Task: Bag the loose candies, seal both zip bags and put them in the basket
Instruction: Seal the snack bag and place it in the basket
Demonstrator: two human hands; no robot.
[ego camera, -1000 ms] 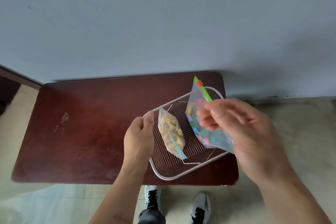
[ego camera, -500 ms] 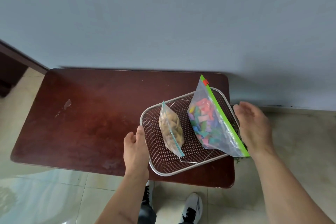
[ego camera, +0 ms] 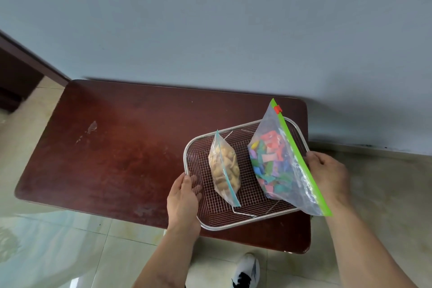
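Both zip bags, the tan candy bag [ego camera: 225,168] and the colourful candy bag [ego camera: 278,166], stand on edge in the wire basket [ego camera: 243,216] on the counter [ego camera: 117,159]. The left hand [ego camera: 183,199] and right hand [ego camera: 327,170] grip opposite rims; a tilt or jolt could topple the overhanging colourful bag onto the floor.

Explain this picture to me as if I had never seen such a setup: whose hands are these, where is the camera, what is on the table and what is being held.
No machine here: the camera sits on a person's head, looking down at their own two bare hands. A dark red table stands against a wall. On it lies a wire mesh basket with two zip bags inside: a small bag of tan candies and a larger bag of colourful candies with a green zip strip. The left hand grips the basket's near-left rim; the right hand grips its right side, behind the larger bag.
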